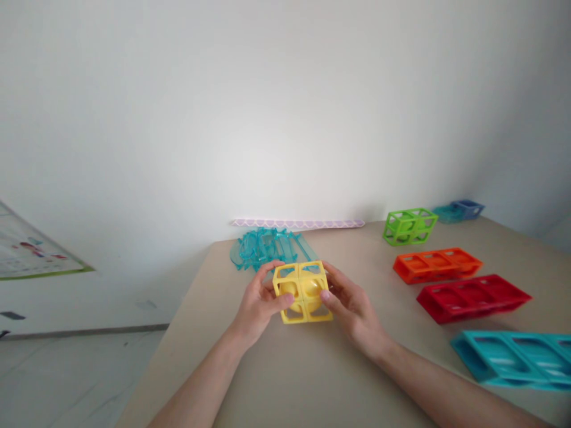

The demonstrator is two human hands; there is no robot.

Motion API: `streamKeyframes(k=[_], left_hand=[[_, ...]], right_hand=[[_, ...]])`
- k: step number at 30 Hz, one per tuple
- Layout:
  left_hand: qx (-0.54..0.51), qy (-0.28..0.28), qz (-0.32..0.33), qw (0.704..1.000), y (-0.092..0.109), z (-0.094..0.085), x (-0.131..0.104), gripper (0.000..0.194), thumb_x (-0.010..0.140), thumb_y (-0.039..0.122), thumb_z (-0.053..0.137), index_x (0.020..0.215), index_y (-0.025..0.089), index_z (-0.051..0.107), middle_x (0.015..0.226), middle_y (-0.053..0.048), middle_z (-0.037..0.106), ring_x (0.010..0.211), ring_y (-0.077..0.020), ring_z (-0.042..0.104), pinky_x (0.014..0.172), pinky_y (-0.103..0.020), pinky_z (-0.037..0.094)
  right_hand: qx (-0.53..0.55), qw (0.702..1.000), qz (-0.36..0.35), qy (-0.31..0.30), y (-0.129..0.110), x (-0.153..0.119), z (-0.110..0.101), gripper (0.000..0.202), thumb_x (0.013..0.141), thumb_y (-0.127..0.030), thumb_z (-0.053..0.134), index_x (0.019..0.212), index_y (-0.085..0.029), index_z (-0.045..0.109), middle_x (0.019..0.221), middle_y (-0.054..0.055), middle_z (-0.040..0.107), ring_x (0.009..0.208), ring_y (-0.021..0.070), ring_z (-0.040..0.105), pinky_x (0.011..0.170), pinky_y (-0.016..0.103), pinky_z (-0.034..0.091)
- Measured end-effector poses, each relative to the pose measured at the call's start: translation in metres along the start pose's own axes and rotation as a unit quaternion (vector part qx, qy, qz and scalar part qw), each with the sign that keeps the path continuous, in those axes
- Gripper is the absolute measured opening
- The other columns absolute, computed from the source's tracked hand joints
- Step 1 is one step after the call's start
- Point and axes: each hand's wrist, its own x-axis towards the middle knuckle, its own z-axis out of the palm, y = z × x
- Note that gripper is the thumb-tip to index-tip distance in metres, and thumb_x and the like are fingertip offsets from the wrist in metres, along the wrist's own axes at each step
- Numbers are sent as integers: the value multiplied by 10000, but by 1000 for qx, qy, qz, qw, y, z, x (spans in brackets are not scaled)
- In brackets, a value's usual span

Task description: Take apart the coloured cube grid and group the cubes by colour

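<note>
Both of my hands grip a yellow open-frame plastic block (303, 291) above the middle of the table. It is made of two cube frames side by side, with rounded yellow shapes inside. My left hand (261, 303) closes on its left side, thumb across the front. On the right side, my right hand (352, 306) pinches it the same way, the thumb near the lower front bar. The fingers behind the block are partly hidden. Just beyond it lies a pile of clear teal plastic pieces (263, 246).
On the table (276, 380), to the right, stand a green frame block (410, 226), an orange one (437, 265), a red one (473, 298) and a turquoise one (513, 359). A blue container (468, 208) sits at the back corner. A purple patterned strip (298, 224) lies along the wall.
</note>
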Motion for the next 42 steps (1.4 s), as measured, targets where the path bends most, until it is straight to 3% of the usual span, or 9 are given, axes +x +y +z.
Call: streamKeyframes(k=[13,19,24,30,42], left_hand=[[102,-12,52,993,2,-3,1,693,657,200,812,1257,218,466,999,-53,728,853,-179,701,748,-253,551],[78,-4,35,996,0,-4,2,725,644,216,820,1270,206,452,971,-61,740,853,-206,710,751,-283,559],[35,2,3,999,-3,-7,3,718,671,225,803,1292,193,444,960,-64,739,840,-210,712,733,-290,565],[55,23,-5,998,-3,-3,3,682,649,215,814,1234,180,466,901,-47,745,804,-194,714,726,-285,571],[99,16,2,995,1,-1,2,655,648,234,812,1205,193,469,892,-37,728,797,-193,709,724,-288,569]], right_hand=[[78,997,21,-9,-9,5,4,442,909,-418,568,1305,-230,508,1214,90,643,1066,246,609,887,367,491],[96,995,37,-3,-12,4,5,433,891,-439,591,1262,-220,545,1149,84,671,987,234,635,827,336,507],[67,996,55,21,-12,5,5,428,913,-499,525,1186,-178,597,1109,86,680,873,207,649,668,272,506],[64,995,75,31,-3,7,5,517,843,-467,643,1256,-176,531,1086,100,680,943,240,642,775,341,529],[49,997,59,18,-4,8,7,488,845,-419,649,1251,-184,515,1181,121,643,963,241,632,810,387,531]])
